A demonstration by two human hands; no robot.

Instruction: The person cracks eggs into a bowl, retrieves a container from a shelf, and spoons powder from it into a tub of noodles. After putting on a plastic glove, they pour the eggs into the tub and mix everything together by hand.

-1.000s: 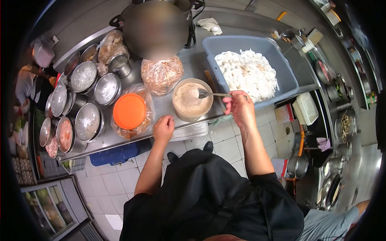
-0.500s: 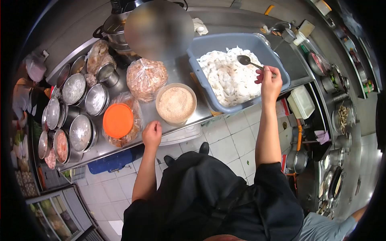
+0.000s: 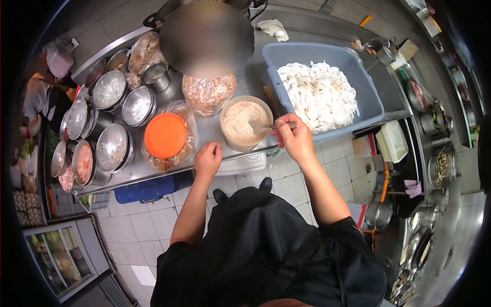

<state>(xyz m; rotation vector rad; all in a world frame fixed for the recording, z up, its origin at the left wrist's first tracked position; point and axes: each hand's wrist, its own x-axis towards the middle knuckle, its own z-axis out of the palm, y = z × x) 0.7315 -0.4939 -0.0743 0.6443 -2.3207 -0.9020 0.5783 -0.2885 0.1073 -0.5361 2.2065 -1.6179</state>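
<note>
My right hand (image 3: 295, 137) is closed around the handle of a metal spoon (image 3: 268, 126). The spoon's bowl dips into the pale, beige powder (image 3: 240, 115) inside a round tub (image 3: 229, 139). My left hand (image 3: 208, 158) rests at the counter's front edge in a loose fist, just left of the tub, and no object shows in it. Right of the tub stands a large grey-blue bin (image 3: 369, 88) holding a heap of whitish, wet-looking pieces (image 3: 321, 94), with some beige powder on top.
Left of the tub are an orange lid (image 3: 165, 135) on a bagged container and a clear bag of brownish pieces (image 3: 208, 94). Several metal bowls (image 3: 113, 147) crowd the counter's left end. A white cloth (image 3: 273, 29) lies behind; a white container (image 3: 393, 142) sits low at right.
My right hand has moved left with the spoon, from above the bin to the tub, and the spoon now sits in the powder. My left hand stays in a fist by the counter edge.
</note>
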